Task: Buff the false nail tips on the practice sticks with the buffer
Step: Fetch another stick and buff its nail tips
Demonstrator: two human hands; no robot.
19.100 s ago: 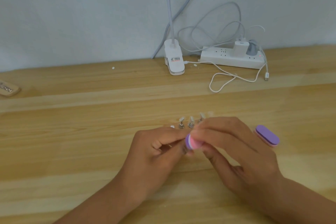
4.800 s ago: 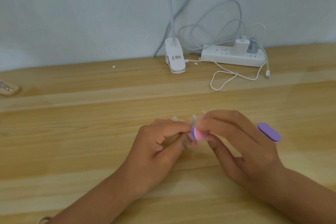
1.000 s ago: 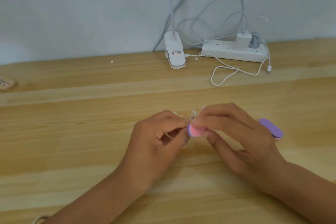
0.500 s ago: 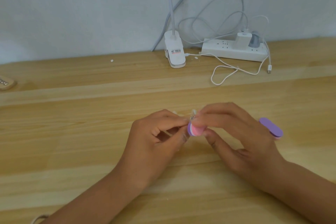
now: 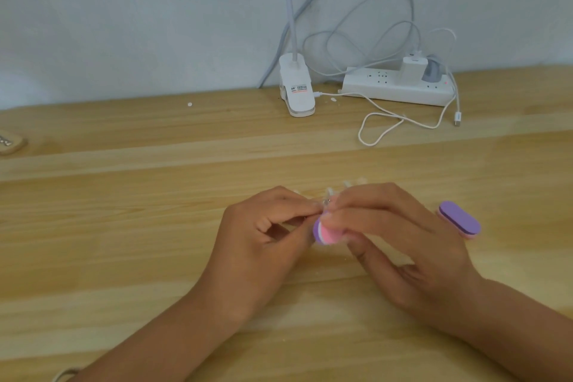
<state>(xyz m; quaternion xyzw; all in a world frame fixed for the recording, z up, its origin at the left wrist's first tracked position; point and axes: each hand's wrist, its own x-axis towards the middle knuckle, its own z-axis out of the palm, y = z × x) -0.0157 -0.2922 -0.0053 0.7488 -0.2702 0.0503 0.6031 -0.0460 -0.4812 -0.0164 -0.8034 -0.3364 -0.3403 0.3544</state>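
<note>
My right hand (image 5: 409, 245) pinches a small pink and purple buffer block (image 5: 325, 232) between thumb and fingers. My left hand (image 5: 263, 245) is closed on a thin practice stick whose nail tip (image 5: 326, 202) meets the buffer where the two hands touch; most of the stick is hidden by the fingers. A few more clear nail tips on sticks (image 5: 347, 185) peek out just behind the hands. Both hands hover low over the wooden table (image 5: 124, 226).
A second purple and pink buffer (image 5: 459, 223) lies on the table right of my right hand. At the back stand a white clip lamp base (image 5: 296, 93), a white power strip (image 5: 397, 88) with plugs, and a looped white cable (image 5: 387, 129). A tan object (image 5: 11, 143) sits at the left edge.
The hands stay together in nearly the same spot. The buffer has shifted only slightly against the tip, and the view has barely moved.
</note>
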